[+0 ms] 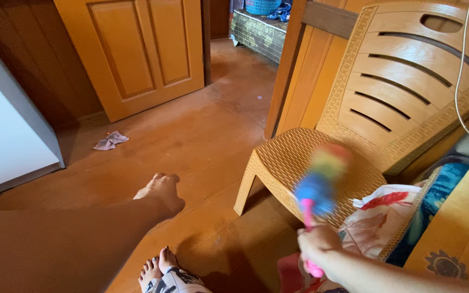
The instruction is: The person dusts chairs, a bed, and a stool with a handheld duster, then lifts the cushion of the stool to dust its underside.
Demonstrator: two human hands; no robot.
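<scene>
woven plastic chair (321, 163), glossy wood floor (202, 135)

Home interior: wooden plank floor (202, 135), panelled wooden door (137, 49), plastic wicker-look chair (354, 119), white fridge (6, 135).

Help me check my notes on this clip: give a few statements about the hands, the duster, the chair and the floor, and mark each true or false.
1. The right hand grips a colourful duster by its pink handle. True.
2. The left hand holds a cloth. False: it holds nothing and is stretched out over the wooden floor.
3. The duster's head is in front of the seat of a tan woven-look chair. True.
4. The orange door lies flat on the floor. False: it stands upright.
5. A crumpled rag lies on the chair. False: it lies on the floor, near the door.
</scene>
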